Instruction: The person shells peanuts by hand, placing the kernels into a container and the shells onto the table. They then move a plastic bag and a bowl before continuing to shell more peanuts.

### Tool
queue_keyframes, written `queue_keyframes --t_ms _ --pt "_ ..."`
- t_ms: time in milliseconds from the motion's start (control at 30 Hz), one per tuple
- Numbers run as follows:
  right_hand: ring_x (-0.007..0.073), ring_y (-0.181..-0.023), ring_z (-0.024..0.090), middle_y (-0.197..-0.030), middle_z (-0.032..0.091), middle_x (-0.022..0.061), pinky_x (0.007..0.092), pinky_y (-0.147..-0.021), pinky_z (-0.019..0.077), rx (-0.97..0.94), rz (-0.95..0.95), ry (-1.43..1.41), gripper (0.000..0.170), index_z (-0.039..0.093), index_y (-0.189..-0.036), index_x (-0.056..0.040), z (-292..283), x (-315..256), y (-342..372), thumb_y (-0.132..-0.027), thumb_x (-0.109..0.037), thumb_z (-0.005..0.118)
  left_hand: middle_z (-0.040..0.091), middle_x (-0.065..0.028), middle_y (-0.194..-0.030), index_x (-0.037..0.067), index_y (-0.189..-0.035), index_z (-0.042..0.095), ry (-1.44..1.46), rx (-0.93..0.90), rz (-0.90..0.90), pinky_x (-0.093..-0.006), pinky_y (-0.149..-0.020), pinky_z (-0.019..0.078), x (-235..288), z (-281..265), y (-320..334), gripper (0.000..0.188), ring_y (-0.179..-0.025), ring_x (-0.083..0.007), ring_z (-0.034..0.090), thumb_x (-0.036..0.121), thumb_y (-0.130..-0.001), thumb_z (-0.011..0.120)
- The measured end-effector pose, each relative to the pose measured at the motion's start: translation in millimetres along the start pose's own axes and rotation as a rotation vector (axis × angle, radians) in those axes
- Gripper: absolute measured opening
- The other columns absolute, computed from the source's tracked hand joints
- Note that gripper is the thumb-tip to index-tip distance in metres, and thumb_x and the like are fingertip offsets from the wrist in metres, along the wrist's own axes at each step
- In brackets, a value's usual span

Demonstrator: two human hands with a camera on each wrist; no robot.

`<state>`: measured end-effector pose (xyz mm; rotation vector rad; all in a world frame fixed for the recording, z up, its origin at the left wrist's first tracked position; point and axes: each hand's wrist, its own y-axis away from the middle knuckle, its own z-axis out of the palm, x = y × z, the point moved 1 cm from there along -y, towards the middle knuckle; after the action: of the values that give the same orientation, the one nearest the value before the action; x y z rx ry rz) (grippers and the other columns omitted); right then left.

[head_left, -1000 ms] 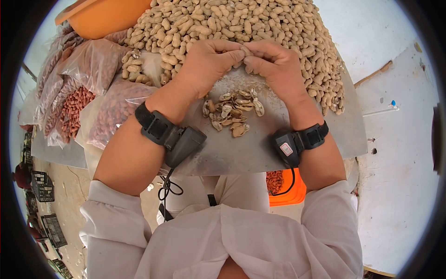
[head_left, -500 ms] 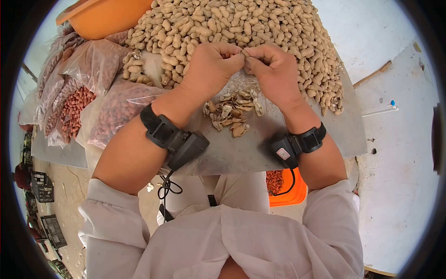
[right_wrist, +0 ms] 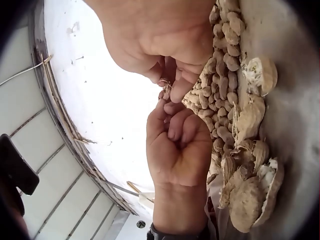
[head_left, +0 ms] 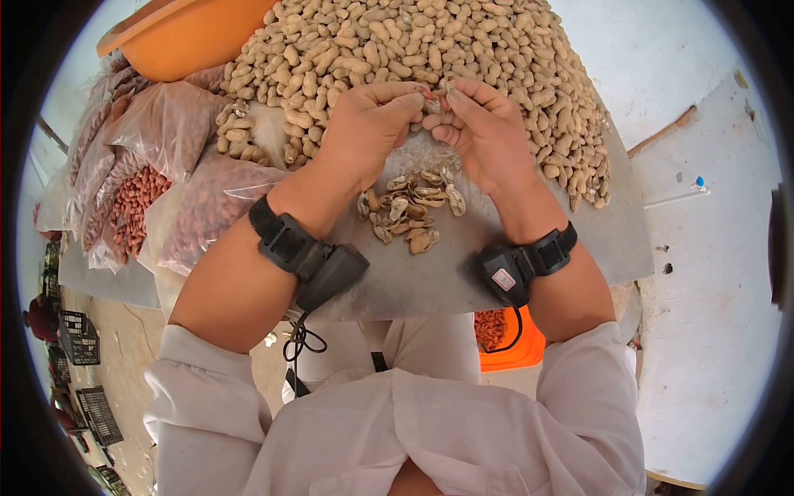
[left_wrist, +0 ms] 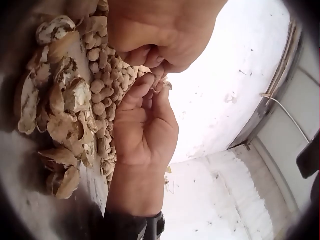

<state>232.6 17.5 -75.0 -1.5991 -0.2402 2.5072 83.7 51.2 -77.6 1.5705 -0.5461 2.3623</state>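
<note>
Left hand point(head_left: 370, 128) and right hand point(head_left: 495, 139) pinch a broken peanut point(head_left: 433, 102) from opposite sides, presumably for leverage, near opened shells point(head_left: 399, 207) heaped within reach on the worktop point(head_left: 413, 285).

Place: a rough-finished workroom, workshop-like, stocked with peanuts in bulk. Evidence: one grey, metal-looking desk point(head_left: 422, 289), surface worn and scuffed; on it, one large heap of unshelled peanuts point(head_left: 455, 41) and one small pile of broken shells point(head_left: 405, 211). Several clear plastic bags point(head_left: 211, 202), filled with reddish kernels, at the left. One orange basin point(head_left: 194, 37), wide-rimmed, behind the bags. One orange container point(head_left: 517, 355), below the desk edge, with reddish contents. Black slatted crates point(head_left: 99, 415) along a bare, dull floor point(head_left: 136, 364). White wall point(left_wrist: 225, 75), stained and marked.
</note>
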Motion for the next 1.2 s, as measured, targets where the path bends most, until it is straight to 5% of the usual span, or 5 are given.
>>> queue_keyframes --t_ms 133,400,533,1033,1200 --pt "0.0204 -0.075 0.064 -0.087 0.063 0.0112 0.0275 -0.063 0.0512 -0.020 -0.011 -0.003 0.019 0.053 -0.103 0.0035 -2.2 1.7 0.4 -0.088 -0.007 0.053 0.056 -0.0026 -0.070 -0.004 -0.096 0.062 0.065 -0.050 -0.047 -0.0179 -0.043 0.0299 -3.0 -4.3 -0.9 0.018 -0.051 -0.0051 0.040 0.009 -0.084 0.056" --pt "0.0119 -0.071 0.062 -0.080 0.065 0.0096 0.0218 -0.061 0.0491 0.039 -0.287 0.541 0.020 0.058 -0.100 0.0052 5.7 -2.6 5.1 -0.085 -0.007 0.058 0.053 -0.0019 -0.069 -0.001 -0.090 0.056 0.321 -0.084 -0.303 -0.0170 -0.041 0.0260 -0.7 -4.2 -1.6 0.016 -0.048 -0.0051 0.033 0.012 -0.088 0.048" --pt "0.0116 -0.069 0.062 -0.078 0.064 0.0087 0.0218 -0.061 0.0495 0.027 -0.315 0.548 0.020 0.059 -0.101 0.0046 5.0 -1.1 4.4 -0.084 -0.006 0.058 0.051 -0.0006 -0.068 -0.002 -0.093 0.057 0.328 -0.016 -0.261 -0.0171 -0.041 0.0260 -2.2 -8.4 -3.1 0.017 -0.048 -0.0048 0.033 0.011 -0.088 0.048" --pt "0.0086 -0.060 0.058 -0.071 0.062 0.0037 0.0200 -0.053 0.0446 -0.278 -0.038 0.803 0.016 0.065 -0.092 -0.0004 1.0 -9.8 5.3 -0.082 -0.011 0.061 0.045 0.0033 -0.064 -0.003 -0.097 0.058 0.289 0.119 -0.041 -0.0177 -0.043 0.0247 4.3 -20.7 -8.1 0.019 -0.049 -0.0039 0.032 0.013 -0.088 0.051" --pt "0.0079 -0.067 0.058 -0.078 0.063 0.0012 0.0208 -0.060 0.0452 -0.452 0.092 0.855 0.015 0.063 -0.095 -0.0022 4.2 -9.7 8.0 -0.084 -0.011 0.058 0.045 0.0033 -0.063 -0.002 -0.095 0.059 0.290 0.090 0.001 -0.0193 -0.044 0.0246 2.6 -24.1 -9.8 0.019 -0.049 -0.0047 0.031 0.013 -0.088 0.052"
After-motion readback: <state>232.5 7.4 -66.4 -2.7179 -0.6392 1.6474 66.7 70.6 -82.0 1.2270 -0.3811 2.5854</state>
